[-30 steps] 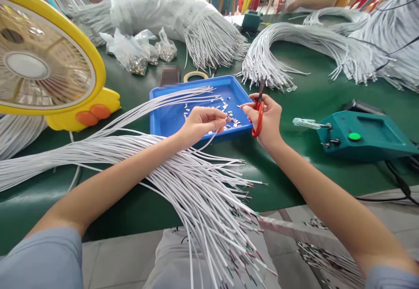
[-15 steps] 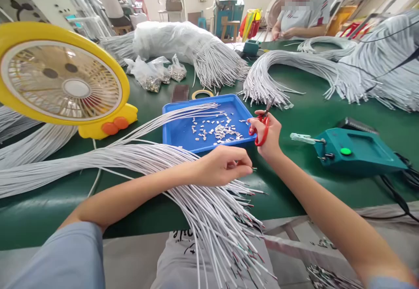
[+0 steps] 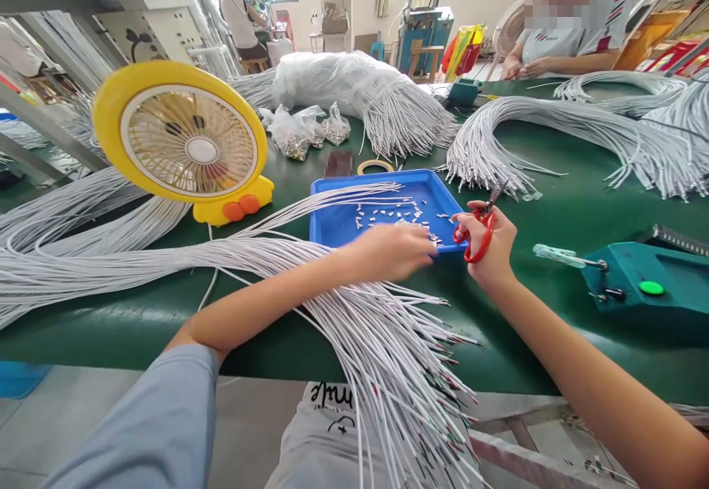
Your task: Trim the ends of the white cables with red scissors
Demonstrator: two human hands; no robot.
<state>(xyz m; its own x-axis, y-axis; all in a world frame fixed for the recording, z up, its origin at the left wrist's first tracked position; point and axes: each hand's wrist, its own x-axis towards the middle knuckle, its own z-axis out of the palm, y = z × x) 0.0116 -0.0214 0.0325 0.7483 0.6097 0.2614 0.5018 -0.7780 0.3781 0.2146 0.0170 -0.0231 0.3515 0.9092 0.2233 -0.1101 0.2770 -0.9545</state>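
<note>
In my right hand point(image 3: 497, 251) are small scissors with red handles point(image 3: 483, 241), blades pointing up and away. My left hand point(image 3: 388, 252) is smeared by motion at the near edge of a blue tray point(image 3: 326, 232); whether its fingers hold anything cannot be made out. Small whitish connector pieces point(image 3: 407, 216) lie scattered in the tray. Several white cables point(image 3: 360, 192) rest with their ends over the tray's left part. Beneath my left forearm a thick bundle of white cables point(image 3: 354, 326) spreads out, its stripped ends hanging past the table edge.
A yellow fan point(image 3: 182, 142) stands at the left. At the right sits a teal machine point(image 3: 636, 282) with a green button. Farther back are bagged small parts point(image 3: 310, 128), a tape roll point(image 3: 375, 168) and more cable bundles point(image 3: 498, 120). Another person point(image 3: 570, 38) sits across the table.
My left hand has moved up and away from me, from above the cable ends to the tray's near edge. My right hand keeps the scissors. The whole view has shifted.
</note>
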